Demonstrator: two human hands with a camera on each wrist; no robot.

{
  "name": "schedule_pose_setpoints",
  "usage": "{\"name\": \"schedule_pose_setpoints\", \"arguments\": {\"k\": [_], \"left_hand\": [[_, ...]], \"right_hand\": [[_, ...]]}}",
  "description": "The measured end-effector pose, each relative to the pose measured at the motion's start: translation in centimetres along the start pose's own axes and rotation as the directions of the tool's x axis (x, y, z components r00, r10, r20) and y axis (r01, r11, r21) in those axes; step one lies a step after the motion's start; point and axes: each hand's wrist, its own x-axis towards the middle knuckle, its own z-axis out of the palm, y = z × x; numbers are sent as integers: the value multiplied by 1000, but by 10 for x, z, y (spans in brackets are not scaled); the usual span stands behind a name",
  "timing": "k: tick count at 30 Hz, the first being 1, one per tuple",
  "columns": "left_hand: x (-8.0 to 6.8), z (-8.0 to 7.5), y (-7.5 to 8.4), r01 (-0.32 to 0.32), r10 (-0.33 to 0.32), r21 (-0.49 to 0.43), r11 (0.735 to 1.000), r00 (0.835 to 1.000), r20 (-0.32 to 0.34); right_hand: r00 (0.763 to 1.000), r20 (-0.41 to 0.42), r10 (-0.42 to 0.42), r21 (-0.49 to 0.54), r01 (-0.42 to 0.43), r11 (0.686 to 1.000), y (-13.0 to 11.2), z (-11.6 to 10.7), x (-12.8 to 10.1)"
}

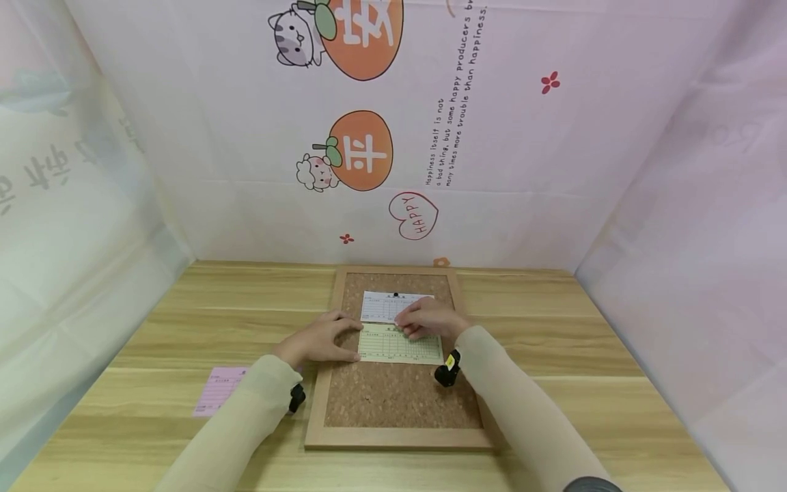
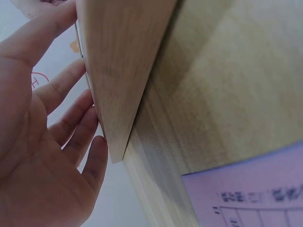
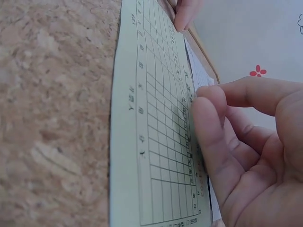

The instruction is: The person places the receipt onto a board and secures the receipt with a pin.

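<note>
Yellow slip [image 1: 393, 348], long nine-to-three, lies at eight o'clock from the right hand [image 1: 432, 319], fingertips together, the left hand's [image 1: 320, 339] apart.

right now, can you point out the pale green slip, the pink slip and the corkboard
Pale green slip [image 1: 392, 346]: head view, on its printed grid.
Pink slip [image 1: 218, 392]: head view, on its uncovered left part.
Corkboard [image 1: 399, 398]: head view, bare cork in its lower half.

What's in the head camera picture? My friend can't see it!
On a cork board, the left hand touches the left edge of a pale green slip and the right hand is at its top edge. A white slip lies above it, a pink slip beside the board.
</note>
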Motion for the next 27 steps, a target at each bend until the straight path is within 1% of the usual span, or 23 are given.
{"name": "schedule_pose_setpoints", "arguments": {"k": [6, 16, 20, 27], "left_hand": [[0, 0, 1, 2, -2, -4, 1000, 1000, -1], [-1, 0, 2, 12, -12, -8, 1000, 1000, 0], [-1, 1, 2, 20, -20, -10, 1000, 1000, 2], [-2, 0, 3, 7, -7, 8, 1000, 1000, 2]], "right_hand": [[1000, 0, 6, -27, -6, 1000, -3, 1, 0], [1000, -27, 10, -75, -11, 997, -5, 4, 1], [1000, -28, 7, -86, -10, 996, -5, 5, 1], [999, -33, 24, -86, -27, 996, -6, 6, 2]]}}
